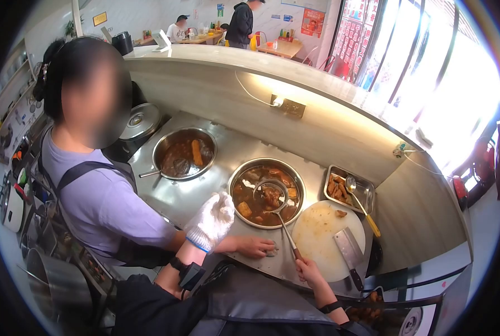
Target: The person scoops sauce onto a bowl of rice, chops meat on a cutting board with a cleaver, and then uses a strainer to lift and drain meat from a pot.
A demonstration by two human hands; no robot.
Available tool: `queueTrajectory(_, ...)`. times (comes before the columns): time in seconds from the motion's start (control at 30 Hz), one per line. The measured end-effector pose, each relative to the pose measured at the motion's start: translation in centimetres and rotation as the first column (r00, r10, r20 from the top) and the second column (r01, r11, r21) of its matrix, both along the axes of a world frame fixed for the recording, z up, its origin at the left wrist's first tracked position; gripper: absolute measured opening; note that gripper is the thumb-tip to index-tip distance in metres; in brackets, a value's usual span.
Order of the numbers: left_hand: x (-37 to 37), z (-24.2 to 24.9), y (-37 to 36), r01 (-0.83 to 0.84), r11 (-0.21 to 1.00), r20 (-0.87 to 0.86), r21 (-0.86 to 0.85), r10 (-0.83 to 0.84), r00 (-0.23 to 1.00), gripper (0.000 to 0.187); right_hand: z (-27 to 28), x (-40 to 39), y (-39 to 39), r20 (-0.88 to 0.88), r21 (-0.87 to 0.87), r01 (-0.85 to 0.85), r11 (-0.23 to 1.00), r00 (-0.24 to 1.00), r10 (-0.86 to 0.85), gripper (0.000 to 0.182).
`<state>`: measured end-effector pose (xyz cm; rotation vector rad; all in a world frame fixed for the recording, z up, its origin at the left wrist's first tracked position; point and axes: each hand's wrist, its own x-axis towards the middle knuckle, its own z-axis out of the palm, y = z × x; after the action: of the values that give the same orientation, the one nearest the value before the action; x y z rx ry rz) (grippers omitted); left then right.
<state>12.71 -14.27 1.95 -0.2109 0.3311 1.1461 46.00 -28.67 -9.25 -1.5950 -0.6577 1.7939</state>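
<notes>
My right hand [310, 272] grips the wooden handle of a long skimmer [286, 232]. The skimmer's round head is in a steel pot [231, 211] of brown broth, with dark chunks of what looks like meat [270, 196] in it. My left hand [212, 221], in a white knit glove with a blue cuff, is raised in front of the pot's near-left side. Its fingers are curled together, and I see nothing in them. To the right of the pot lies a round white cutting board [315, 238] with a cleaver [348, 249] across its right side.
At my left a co-worker in a lilac shirt [107, 201] rests a hand [254, 247] on the steel counter, by a small greyish item. Another broth pot [159, 147] stands further left. Behind the board is a metal tray [367, 193] with brown food and a yellow-handled spoon [365, 210].
</notes>
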Motion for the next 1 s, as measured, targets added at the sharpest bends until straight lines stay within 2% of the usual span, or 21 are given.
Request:
queueTrajectory(0.17, 0.7, 2.0, -0.5, -0.004, 0.998, -0.005, -0.057, 0.004, 1.000, 0.018, 0.4, -0.1, 0.0, 0.014, -0.002, -0.008, 1.000, 1.000, 0.008, 0.010)
queueTrajectory(0.5, 0.9, 1.6, -0.3, 0.017, 1.000, -0.006, 0.005, -0.017, 1.000, 0.018, 0.5, 0.1, 0.2, -0.016, -0.016, 0.005, 1.000, 1.000, -0.005, 0.009)
queueTrajectory(0.8, 2.0, 3.5, -0.8, 0.047, 0.999, -0.014, 0.002, -0.047, 0.999, 0.019, 0.9, 0.0, 0.3, -0.005, -0.019, -0.008, 1.000, 1.000, 0.007, 0.011)
queueTrajectory(0.87, 2.4, 4.4, -1.0, 0.056, 0.998, -0.041, -0.024, -0.057, 0.998, 0.020, 1.6, -0.1, 0.3, -0.018, -0.024, -0.004, 1.000, 1.000, 0.004, 0.017)
queueTrajectory(1.0, 3.0, 4.0, -1.2, 0.103, 0.994, -0.003, -0.032, -0.103, 0.995, 0.020, 0.7, -0.2, 0.2, -0.014, -0.025, -0.002, 1.000, 1.000, 0.002, 0.012)
